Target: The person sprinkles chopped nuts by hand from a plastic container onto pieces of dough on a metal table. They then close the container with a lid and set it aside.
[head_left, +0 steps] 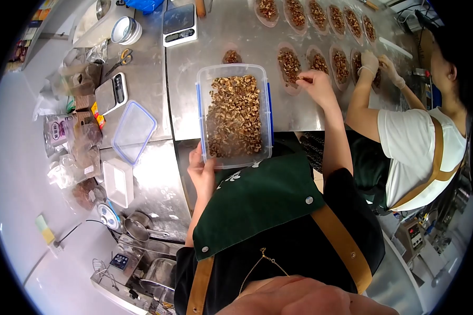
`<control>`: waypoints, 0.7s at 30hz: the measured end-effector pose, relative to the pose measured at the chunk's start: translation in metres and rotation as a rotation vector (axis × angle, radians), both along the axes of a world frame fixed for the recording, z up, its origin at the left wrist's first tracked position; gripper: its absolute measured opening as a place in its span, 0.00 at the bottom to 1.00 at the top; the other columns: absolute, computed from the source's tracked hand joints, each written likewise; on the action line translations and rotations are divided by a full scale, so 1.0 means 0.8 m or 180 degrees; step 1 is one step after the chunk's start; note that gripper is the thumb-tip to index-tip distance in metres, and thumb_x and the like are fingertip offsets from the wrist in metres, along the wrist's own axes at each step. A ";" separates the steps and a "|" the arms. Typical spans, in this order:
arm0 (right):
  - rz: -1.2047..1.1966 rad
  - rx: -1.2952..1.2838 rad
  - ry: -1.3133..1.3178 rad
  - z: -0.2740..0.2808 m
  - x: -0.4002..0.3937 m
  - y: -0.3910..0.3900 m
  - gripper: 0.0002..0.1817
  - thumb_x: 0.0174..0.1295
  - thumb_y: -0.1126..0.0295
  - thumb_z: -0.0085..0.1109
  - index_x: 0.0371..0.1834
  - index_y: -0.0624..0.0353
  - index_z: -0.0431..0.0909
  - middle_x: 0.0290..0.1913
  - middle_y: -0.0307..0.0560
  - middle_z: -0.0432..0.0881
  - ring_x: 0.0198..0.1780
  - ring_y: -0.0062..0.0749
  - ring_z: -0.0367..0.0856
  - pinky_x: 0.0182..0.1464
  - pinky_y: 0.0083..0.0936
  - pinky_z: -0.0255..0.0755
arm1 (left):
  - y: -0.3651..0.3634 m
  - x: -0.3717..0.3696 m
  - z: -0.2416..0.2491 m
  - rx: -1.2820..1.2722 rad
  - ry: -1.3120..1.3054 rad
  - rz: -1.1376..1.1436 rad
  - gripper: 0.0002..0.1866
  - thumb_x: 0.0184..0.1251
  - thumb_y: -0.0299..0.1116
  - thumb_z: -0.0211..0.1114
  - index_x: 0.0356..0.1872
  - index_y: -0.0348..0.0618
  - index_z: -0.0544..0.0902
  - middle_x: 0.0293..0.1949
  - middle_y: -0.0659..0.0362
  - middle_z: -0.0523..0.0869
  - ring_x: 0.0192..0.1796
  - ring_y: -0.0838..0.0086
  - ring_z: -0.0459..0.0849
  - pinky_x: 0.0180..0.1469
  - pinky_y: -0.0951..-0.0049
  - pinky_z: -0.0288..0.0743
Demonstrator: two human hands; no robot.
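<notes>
My left hand [201, 170] grips the near left corner of a clear plastic container [200, 113] with blue side clips. Walnut pieces [234, 115] cover most of its bottom. My right hand [318, 85] is over the near end of a flat oval piece of dough [290, 88] topped with chopped nuts. Its thumb and fingers are pinched on a small brown piece that looks like walnut. Just beyond the container lies a smaller dough piece [232, 54] with nuts, partly hidden by the rim.
Several nut-topped dough ovals [296, 16] lie in two rows on the steel table [210, 52]. At right, a co-worker's gloved hands [370, 64] work over one. Scales [180, 23], scissors [122, 59], a lid [134, 131] and a white tub [118, 182] are at left.
</notes>
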State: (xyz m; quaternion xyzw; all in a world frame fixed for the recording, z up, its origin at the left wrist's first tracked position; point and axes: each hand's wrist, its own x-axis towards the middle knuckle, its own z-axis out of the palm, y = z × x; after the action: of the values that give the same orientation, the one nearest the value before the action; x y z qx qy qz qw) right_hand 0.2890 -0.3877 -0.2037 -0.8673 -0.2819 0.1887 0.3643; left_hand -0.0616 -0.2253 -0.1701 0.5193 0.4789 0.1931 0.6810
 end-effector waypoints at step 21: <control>-0.0505 -0.0954 -0.0350 -0.126 0.033 0.021 0.11 0.54 0.75 0.65 0.42 0.63 0.82 0.43 0.56 0.84 0.44 0.47 0.83 0.46 0.38 0.76 | -0.002 -0.007 0.000 -0.0017 -0.0038 0.0028 0.26 0.56 0.16 0.56 0.59 0.39 0.77 0.45 0.63 0.70 0.33 0.79 0.79 0.29 0.81 0.77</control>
State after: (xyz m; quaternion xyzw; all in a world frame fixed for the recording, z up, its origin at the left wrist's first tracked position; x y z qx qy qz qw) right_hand 0.3157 -0.3705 -0.3041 -0.9404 -0.2007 0.1516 0.2287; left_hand -0.0671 -0.2269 -0.1702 0.5142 0.4776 0.1979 0.6843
